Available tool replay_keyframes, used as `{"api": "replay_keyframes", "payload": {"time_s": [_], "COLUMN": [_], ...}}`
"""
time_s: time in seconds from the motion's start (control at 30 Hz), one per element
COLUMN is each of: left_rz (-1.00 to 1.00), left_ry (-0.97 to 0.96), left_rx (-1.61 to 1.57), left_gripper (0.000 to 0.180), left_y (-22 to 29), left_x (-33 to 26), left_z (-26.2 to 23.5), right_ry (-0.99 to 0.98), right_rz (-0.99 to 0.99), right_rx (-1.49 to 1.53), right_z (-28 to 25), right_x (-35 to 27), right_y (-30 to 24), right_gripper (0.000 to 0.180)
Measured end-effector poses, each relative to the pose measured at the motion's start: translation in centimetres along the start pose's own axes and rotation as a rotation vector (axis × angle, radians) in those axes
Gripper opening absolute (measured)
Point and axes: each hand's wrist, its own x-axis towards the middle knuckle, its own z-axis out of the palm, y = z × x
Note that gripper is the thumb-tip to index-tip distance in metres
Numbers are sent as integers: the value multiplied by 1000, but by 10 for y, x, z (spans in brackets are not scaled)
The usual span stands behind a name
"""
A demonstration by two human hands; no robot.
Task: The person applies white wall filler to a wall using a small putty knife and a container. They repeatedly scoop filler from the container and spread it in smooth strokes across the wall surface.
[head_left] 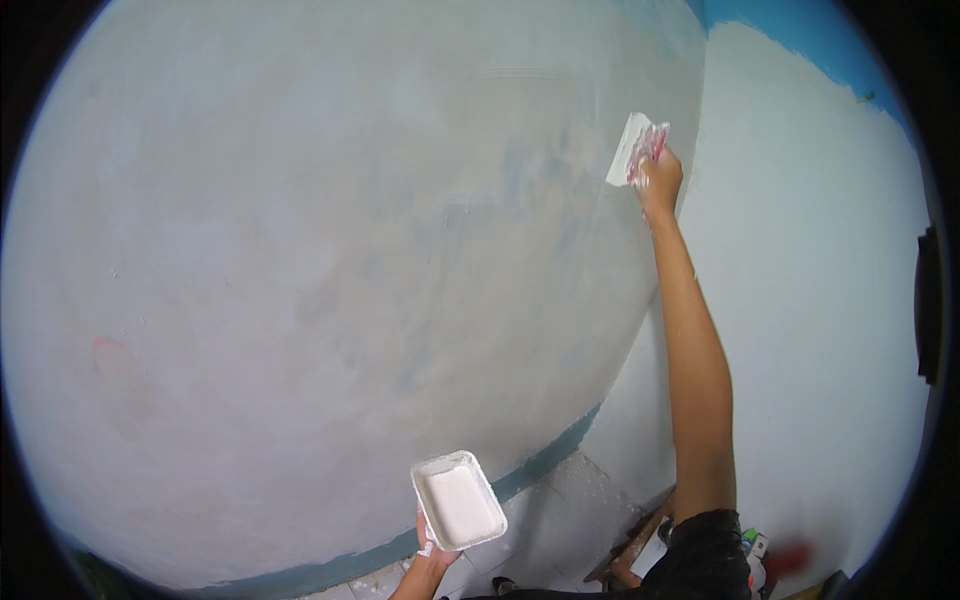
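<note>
My right hand (661,184) is raised far out near the wall corner, its fingers wrapped round a putty knife (627,148). The broad white blade lies against or very close to the grey wall (330,220). White smears cover its reddish handle and my fingers. Low in front of me, my left hand (440,553) grips a white rectangular tub (422,505) from below and the side. Smooth white paste (465,505) fills part of the tub, and dried residue crusts the rim. Part of the left hand is hidden beneath the tub.
A white side wall (810,300) meets the grey one at the right, with blue paint (800,40) above. Along the wall's foot runs a blue-green band (550,455) over a tiled floor (540,510). A wooden piece (632,555) and small objects (757,555) stand at lower right.
</note>
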Motion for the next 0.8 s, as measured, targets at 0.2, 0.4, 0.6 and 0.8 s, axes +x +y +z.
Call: {"api": "replay_keyframes", "payload": {"time_s": [0.2, 0.4, 0.6, 0.8], "left_rz": [20, 71, 13, 0], "left_ry": [16, 26, 38, -1], "left_rx": [18, 41, 63, 45], "left_gripper": [44, 47, 49, 51], "left_y": [-6, -4, -4, -5], "left_x": [2, -8, -22, -20], "left_z": [-6, 5, 12, 31], "right_ry": [149, -59, -452, -360], "right_rz": [-310, -792, -945, -1076], "right_rx": [-323, -75, 260, 72], "right_z": [64, 124, 73, 57], "right_x": [45, -177, -281, -222], "right_y": [-89, -275, -281, -146], "right_gripper": [17, 34, 37, 50]}}
